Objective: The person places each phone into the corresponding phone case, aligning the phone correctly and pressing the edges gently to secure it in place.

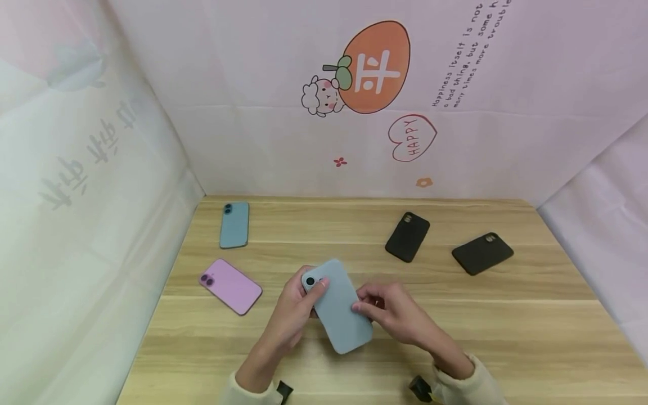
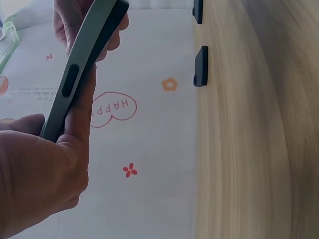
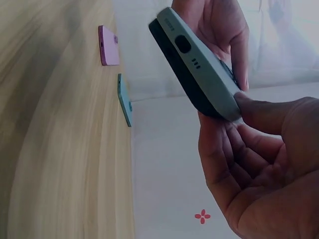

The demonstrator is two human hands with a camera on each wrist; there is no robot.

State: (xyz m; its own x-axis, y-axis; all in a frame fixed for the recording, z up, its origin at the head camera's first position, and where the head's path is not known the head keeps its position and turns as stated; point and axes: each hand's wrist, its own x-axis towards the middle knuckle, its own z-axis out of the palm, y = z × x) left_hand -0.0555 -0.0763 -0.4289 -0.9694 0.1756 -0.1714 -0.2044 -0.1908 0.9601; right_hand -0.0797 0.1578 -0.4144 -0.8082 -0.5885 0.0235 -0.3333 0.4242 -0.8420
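A pale grey-blue phone case (image 1: 340,315) is held up above the table, tilted, its back toward the head camera. In the right wrist view, a dark phone (image 3: 182,74) projects from the open side of the case (image 3: 199,62). My left hand (image 1: 298,301) grips the camera-end corner, thumb on the back beside the lens opening and fingers beneath. On the opposite long edge, my right hand (image 1: 397,312) pinches case and phone between thumb and curled fingers. Seen from the left wrist, the case's side slot (image 2: 71,80) faces the camera; how fully the phone sits inside cannot be told.
On the wooden table (image 1: 314,225), a blue phone (image 1: 235,226) lies at the back left, a pink phone (image 1: 232,287) nearer on the left. Two black phone cases (image 1: 407,237) lie at the right. Printed cloth (image 1: 263,152) hangs behind and along both sides.
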